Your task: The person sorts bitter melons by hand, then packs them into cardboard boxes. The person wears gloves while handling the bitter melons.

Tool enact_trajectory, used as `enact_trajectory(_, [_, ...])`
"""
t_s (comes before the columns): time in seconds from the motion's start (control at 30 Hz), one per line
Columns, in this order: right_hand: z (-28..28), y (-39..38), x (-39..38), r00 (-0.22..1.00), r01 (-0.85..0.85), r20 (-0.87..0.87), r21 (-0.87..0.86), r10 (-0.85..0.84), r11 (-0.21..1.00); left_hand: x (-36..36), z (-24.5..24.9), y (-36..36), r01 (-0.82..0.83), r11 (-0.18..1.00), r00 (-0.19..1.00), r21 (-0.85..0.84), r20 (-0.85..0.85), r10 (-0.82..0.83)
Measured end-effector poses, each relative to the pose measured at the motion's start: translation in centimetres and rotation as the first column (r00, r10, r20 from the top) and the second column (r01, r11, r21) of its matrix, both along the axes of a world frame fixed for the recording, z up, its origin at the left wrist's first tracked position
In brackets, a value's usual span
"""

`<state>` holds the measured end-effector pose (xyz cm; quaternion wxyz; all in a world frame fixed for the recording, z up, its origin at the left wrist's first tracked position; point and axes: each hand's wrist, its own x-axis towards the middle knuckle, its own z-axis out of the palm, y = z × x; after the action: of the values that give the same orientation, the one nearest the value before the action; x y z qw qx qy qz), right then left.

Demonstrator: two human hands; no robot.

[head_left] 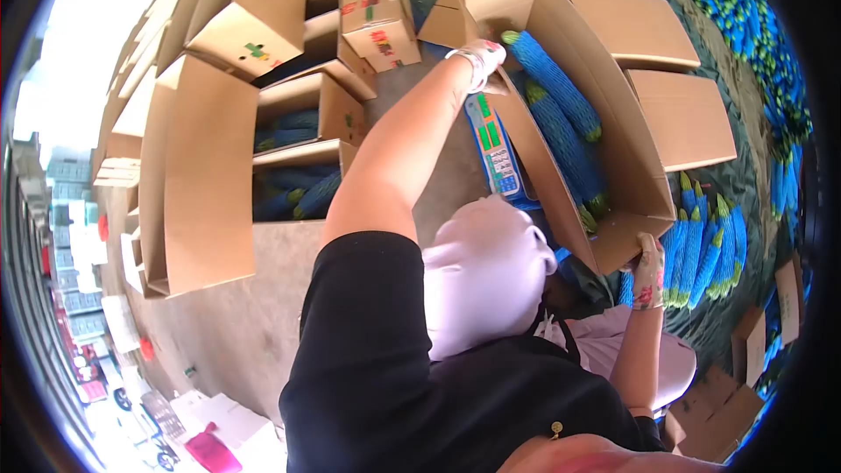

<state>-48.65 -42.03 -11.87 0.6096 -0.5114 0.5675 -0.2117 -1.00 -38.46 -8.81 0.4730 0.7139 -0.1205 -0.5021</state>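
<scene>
An open cardboard carton [644,158] stands tilted in front of me, with several long green vegetables in blue net sleeves [561,92] lying lengthwise inside. My left hand [484,57], in a patterned glove, is closed on the rim at its far left corner. Gripping the near right corner is my gloved right hand [649,263], its fingers partly hidden by the cardboard. Beside and partly under the carton is a digital scale [495,153] with green displays and a keypad. The carton's flaps [683,118] hang open to the right.
Open cartons [206,175] with sleeved vegetables stand left, near a printed carton [377,4]. A row of sleeved vegetables [705,245] lies right on a dark green sheet [740,166], with a large pile [745,9] farther back. Cardboard pieces [714,412] lie at lower right.
</scene>
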Motion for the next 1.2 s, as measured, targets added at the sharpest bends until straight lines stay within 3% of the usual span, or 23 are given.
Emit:
enact_trajectory(0.1, [1.9,-2.7,-0.9,0.986,-0.141,-0.080,0.033,0.143,0.989,0.9,-1.6,2.0,0.023,0.997,1.000,-0.074,0.015,-0.022])
enact_trajectory(0.13, [2.7,-3.5,-0.5,0.994,-0.094,-0.066,-0.108,0.087,0.990,1.3,-1.9,2.7,-0.019,0.994,0.999,-0.105,-0.031,0.016])
enact_trajectory(0.17, [3.6,-4.4,0.0,0.998,-0.047,-0.045,-0.240,0.037,0.970,-0.6,1.1,5.2,-0.254,0.959,0.936,-0.122,-0.281,0.212])
enact_trajectory(0.3, [8.2,-14.4,1.1,0.897,-0.441,-0.225,-0.368,0.381,0.819,-6.1,5.6,16.7,-0.430,0.803,0.902,-0.412,-0.223,0.369])
enact_trajectory(0.33, [10.9,-14.4,3.5,0.896,-0.444,-0.207,-0.431,0.393,0.785,-8.6,9.7,19.2,-0.504,0.831,0.864,-0.236,-0.146,0.483])
enact_trajectory(0.4, [16.4,-15.1,10.0,0.802,-0.539,-0.058,-0.499,0.594,0.679,-11.3,10.8,24.1,-0.628,0.732,0.777,-0.265,-0.274,0.567])
enact_trajectory(0.47, [20.1,-16.5,17.5,0.693,-0.602,0.025,-0.531,0.721,0.597,-13.0,8.9,29.0,-0.648,0.567,0.762,-0.509,-0.426,0.488])
enact_trajectory(0.5, [22.8,-15.7,22.7,0.550,-0.737,-0.128,-0.539,0.825,0.407,-14.5,10.2,30.2,-0.746,0.478,0.661,-0.464,-0.427,0.617])
enact_trajectory(0.53, [22.9,-16.6,27.6,0.560,-0.717,-0.203,-0.604,0.803,0.348,-15.7,11.6,31.2,-0.825,0.376,0.545,-0.422,-0.420,0.726])
enact_trajectory(0.57, [24.9,-13.1,32.4,0.516,-0.717,-0.392,-0.685,0.762,0.133,-16.0,10.5,33.1,-0.873,0.273,0.459,-0.405,-0.491,0.741])
enact_trajectory(0.67, [32.2,0.8,44.8,0.415,-0.710,-0.757,-0.616,0.505,-0.341,-17.1,10.7,36.0,-0.857,0.192,0.484,-0.479,-0.618,0.619])
enact_trajectory(0.7, [31.1,2.6,48.7,0.570,-0.490,-0.681,-0.731,0.460,-0.475,-17.1,11.0,35.8,-0.902,0.037,0.363,-0.429,-0.711,0.603])
enact_trajectory(0.73, [32.2,5.7,49.4,0.595,-0.481,-0.583,-0.810,0.553,-0.337,-17.0,11.3,35.6,-0.927,-0.116,0.235,-0.357,-0.793,0.562])
enact_trajectory(0.77, [33.0,8.7,49.7,0.615,-0.472,-0.476,-0.861,0.629,-0.189,-16.3,11.6,35.2,-0.929,-0.106,0.238,-0.354,-0.793,0.561])
enact_trajectory(0.8, [32.7,9.9,51.1,0.568,-0.315,-0.477,-0.879,0.671,-0.358,-15.1,11.9,34.4,-0.898,-0.171,0.259,-0.404,-0.802,0.538])
enact_trajectory(0.83, [32.5,10.7,49.3,0.563,-0.327,-0.482,-0.876,0.671,-0.354,-14.0,12.0,33.6,-0.861,-0.239,0.277,-0.448,-0.808,0.519])
enact_trajectory(0.9, [31.2,11.7,44.3,0.438,-0.256,-0.523,-0.852,0.731,-0.456,-8.8,7.7,35.2,-0.778,-0.226,0.517,-0.586,-0.802,0.299])
enact_trajectory(0.97, [27.5,10.2,40.3,0.436,-0.337,-0.617,-0.787,0.655,-0.518,-6.1,9.2,34.5,-0.832,-0.295,0.370,-0.470,-0.866,0.336])
enact_trajectory(1.0, [24.6,8.3,38.8,0.389,-0.339,-0.523,-0.847,0.758,-0.410,-4.9,9.6,33.6,-0.858,-0.370,0.219,-0.357,-0.905,0.365])
enact_trajectory(1.03, [23.5,6.8,35.7,0.356,-0.483,-0.583,-0.784,0.730,-0.390,-4.4,9.1,32.7,-0.865,-0.361,0.217,-0.348,-0.909,0.356])
enact_trajectory(1.1, [20.5,3.8,30.6,0.338,-0.693,-0.585,-0.685,0.737,-0.225,-4.1,7.9,30.9,-0.862,-0.135,0.438,-0.489,-0.852,0.288])
enact_trajectory(1.13, [18.1,2.2,28.4,0.398,-0.657,-0.541,-0.732,0.741,-0.181,-4.5,9.6,28.5,-0.863,-0.135,0.366,-0.487,-0.787,0.497])
enact_trajectory(1.2, [14.7,-0.4,23.2,0.420,-0.788,-0.489,-0.615,0.765,0.040,-2.4,9.2,27.9,-0.861,-0.198,0.345,-0.469,-0.824,0.450])
